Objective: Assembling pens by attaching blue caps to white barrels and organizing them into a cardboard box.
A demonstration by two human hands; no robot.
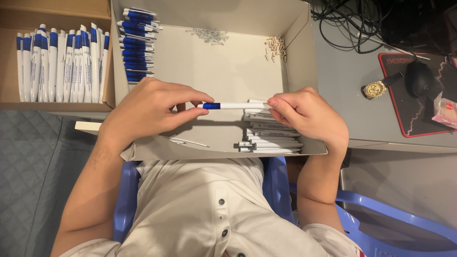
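Note:
A white pen with a blue end [235, 105] is held level over a shallow cardboard box [304, 33]. My left hand [147, 109] pinches the blue end between thumb and forefinger. My right hand [309, 114] grips the white end. Below the pen lies a stack of white pen barrels [271, 138] at the box's near right. A row of blue pen parts [135, 45] lines the box's left wall. Small springs [208, 34] and pale little plugs [276, 47] lie at the far side.
A second cardboard box on the left holds several finished blue and white pens [62, 62] standing side by side. On the grey desk to the right are a gold wristwatch [376, 88], a black mouse [421, 78] on a red-edged mat, cables [347, 19] and a pink packet [447, 112]. I sit on a blue plastic chair [381, 214].

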